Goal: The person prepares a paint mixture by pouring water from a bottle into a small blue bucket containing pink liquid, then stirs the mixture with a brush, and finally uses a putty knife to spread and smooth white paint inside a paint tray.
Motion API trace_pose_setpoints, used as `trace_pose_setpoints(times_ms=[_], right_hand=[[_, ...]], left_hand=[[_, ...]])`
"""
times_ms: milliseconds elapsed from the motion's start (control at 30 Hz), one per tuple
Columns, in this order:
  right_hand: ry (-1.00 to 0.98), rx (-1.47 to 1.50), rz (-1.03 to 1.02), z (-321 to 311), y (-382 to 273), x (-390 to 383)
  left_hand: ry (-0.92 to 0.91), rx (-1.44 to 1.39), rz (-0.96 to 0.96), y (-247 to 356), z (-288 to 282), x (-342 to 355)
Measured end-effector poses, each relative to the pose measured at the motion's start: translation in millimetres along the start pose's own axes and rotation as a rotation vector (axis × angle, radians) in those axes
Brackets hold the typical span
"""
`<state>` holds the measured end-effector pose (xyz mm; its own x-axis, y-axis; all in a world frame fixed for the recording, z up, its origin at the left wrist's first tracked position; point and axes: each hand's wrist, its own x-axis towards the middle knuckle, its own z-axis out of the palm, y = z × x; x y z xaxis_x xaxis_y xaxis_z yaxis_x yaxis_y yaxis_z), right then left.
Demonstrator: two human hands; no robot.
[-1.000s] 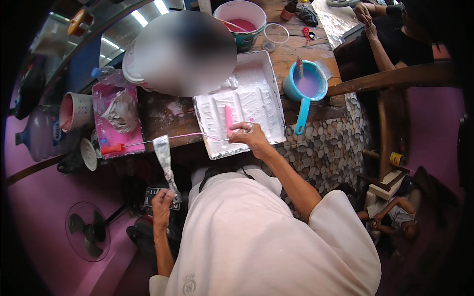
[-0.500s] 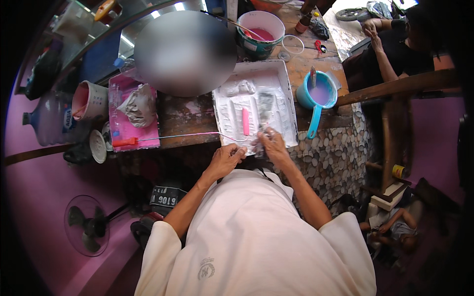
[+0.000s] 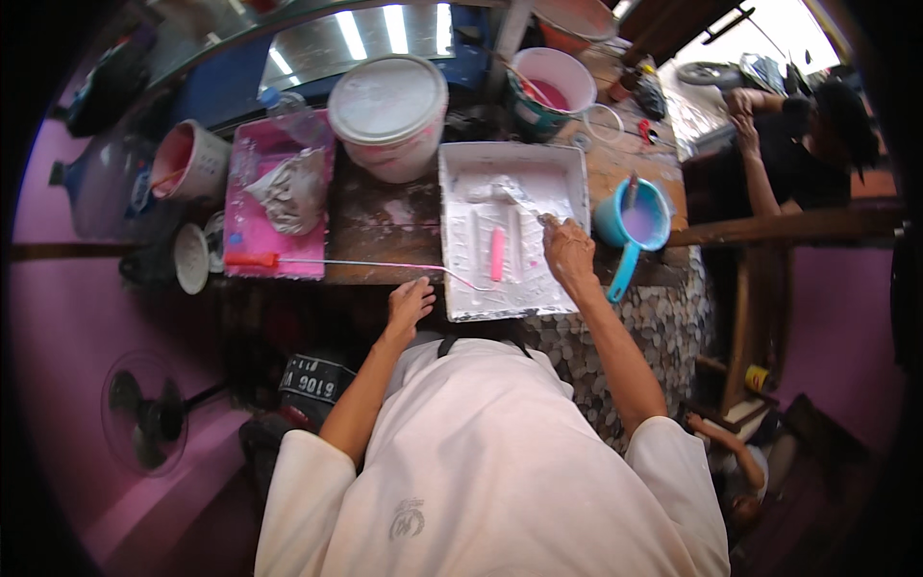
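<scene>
My right hand [image 3: 569, 255] is closed at the right side of a white paint-coated tray [image 3: 459, 163]. From its fingers a pale, shiny strip [image 3: 519, 199] reaches into the tray; it looks like plastic wrapper, though blur makes this uncertain. In the tray lies a pink paint roller sleeve [image 3: 497, 253], apart from both hands. A roller frame [image 3: 361, 263] with a red handle rests across to the tray, its bent wire end inside. My left hand [image 3: 411, 303] hangs just off the table edge left of the tray, fingers loosely extended, holding nothing.
Right of the tray stands a turquoise dipper [image 3: 620, 269] with lilac liquid and a brush. Behind are a lidded white bucket [image 3: 389, 125] and a bucket of pink paint [image 3: 553, 82]. A pink tray [image 3: 240, 207] holds a crumpled grey-white bundle [image 3: 290, 195]. Another person [image 3: 769, 154] sits at right.
My right hand has moved away and to the right with the strip, toward the tray's right side. My left hand has drawn back left, off the tray's near edge. The view has shifted.
</scene>
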<state>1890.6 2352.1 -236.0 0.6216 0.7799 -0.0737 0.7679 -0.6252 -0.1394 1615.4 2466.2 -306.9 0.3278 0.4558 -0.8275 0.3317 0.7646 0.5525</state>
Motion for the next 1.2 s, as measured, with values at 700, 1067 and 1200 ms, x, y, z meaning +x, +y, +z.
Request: trace_pose_setpoints(times_ms=[700,1067,1200], right_hand=[[-0.054,0.090,-0.294,-9,-4,33],[-0.028,0.076,-0.237,-6,5,32],[-0.031,0.049,-0.273,-11,-5,18]], left_hand=[[0.053,-0.285,0.147,11,-11,13],[0.824,1.251,1.121,90,-149,-3],[0.355,1.534,1.083,113,-181,4]])
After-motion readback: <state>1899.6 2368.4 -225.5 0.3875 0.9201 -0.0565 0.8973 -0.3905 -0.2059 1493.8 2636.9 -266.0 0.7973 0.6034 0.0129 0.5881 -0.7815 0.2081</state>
